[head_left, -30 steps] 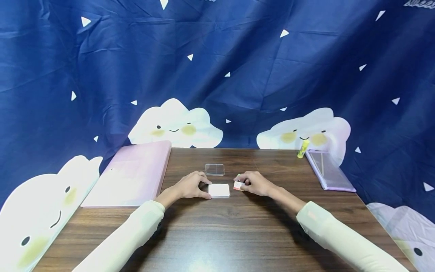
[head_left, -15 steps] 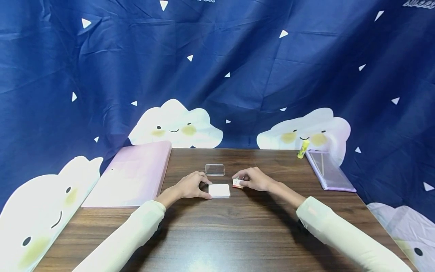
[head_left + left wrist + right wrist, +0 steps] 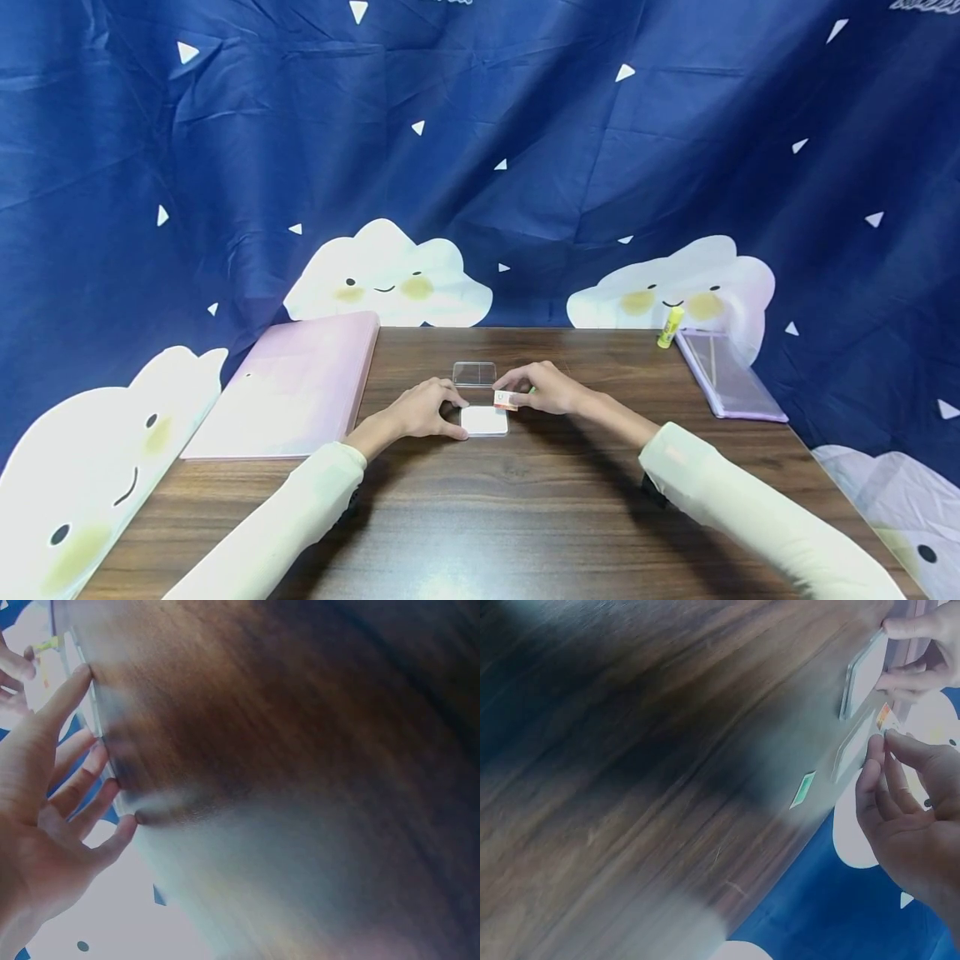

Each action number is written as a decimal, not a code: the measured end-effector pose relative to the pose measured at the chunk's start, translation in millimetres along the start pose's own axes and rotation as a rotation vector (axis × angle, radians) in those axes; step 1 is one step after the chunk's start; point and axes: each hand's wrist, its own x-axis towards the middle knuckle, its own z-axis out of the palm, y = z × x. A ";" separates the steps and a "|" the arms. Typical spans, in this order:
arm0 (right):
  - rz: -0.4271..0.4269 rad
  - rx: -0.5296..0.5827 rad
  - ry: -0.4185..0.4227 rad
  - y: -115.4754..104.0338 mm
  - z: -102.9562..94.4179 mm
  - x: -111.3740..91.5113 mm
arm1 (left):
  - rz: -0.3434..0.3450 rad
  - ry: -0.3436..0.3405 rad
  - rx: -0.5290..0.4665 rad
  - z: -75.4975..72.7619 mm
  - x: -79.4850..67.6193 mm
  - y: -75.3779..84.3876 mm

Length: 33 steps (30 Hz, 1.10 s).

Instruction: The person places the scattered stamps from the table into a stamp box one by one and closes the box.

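In the head view a flat white rectangular case (image 3: pixel 484 422) lies mid-table. My left hand (image 3: pixel 423 408) grips its left end, thumb at the near corner and a finger at the far one. My right hand (image 3: pixel 549 388) pinches a small white card with an orange edge (image 3: pixel 504 400) over the case's far right corner. The right wrist view shows that card (image 3: pixel 884 716) at thumb and fingertip. Behind the case lies a clear plastic lid (image 3: pixel 474 374). A small green-and-white card (image 3: pixel 802 790) rests flat on the table beside the lid, mostly hidden by my right hand in the head view.
A large pale pink folder (image 3: pixel 300 383) lies at the left. At the back right are a yellow glue stick (image 3: pixel 670 327) and a purple-edged clear pouch (image 3: pixel 731 379). A blue cloud-print curtain (image 3: pixel 480 167) hangs behind the table's far edge.
My right hand has lifted the orange-edged card and moved left with it to the case, leaving the green-and-white card behind. My left hand stays at the case's end.
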 end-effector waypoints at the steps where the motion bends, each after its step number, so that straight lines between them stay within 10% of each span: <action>1: -0.005 0.007 -0.004 -0.7 1.5 1.1 | 0.000 0.000 0.003 0.2 0.3 -0.3; 33: -0.010 -0.016 -0.022 -10.7 42.7 30.3 | -0.013 -0.010 -0.010 -1.4 2.0 -1.3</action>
